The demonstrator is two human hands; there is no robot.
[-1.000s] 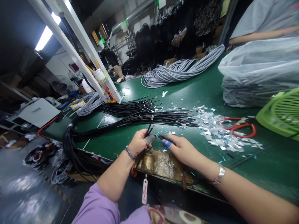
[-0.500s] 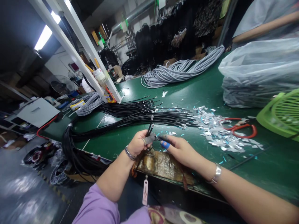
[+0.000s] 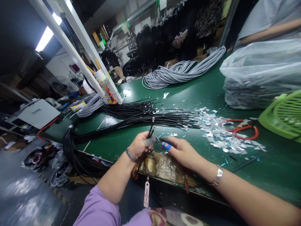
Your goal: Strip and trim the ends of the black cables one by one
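My left hand (image 3: pixel 140 145) is closed around a few black cables (image 3: pixel 151 127), whose pale stripped tips point up past the fingers. Dark tape or a finger cover wraps its thumb. Close against it, my right hand (image 3: pixel 175 147) pinches the end of a cable between thumb and forefinger; blue and dark covers sit on those fingertips. The exact wire end between the two hands is too small to make out. Below them lies a worn, tape-covered wooden board (image 3: pixel 170 168) at the table's edge, with a brassy metal piece (image 3: pixel 150 164) on it.
Bundles of black cable (image 3: pixel 131 121) lie across the green table (image 3: pixel 131 142). White and blue scraps (image 3: pixel 218 131) surround red-handled scissors (image 3: pixel 246 131). A green basket (image 3: pixel 282 116), a plastic-wrapped stack (image 3: pixel 258 75) and coiled grey cable (image 3: pixel 178 72) stand further off. Another person's arm (image 3: pixel 270 33) shows top right.
My hands stay almost in place on the cables, with only slight finger movement. The other person's arm at the top right has shifted a little to the right.
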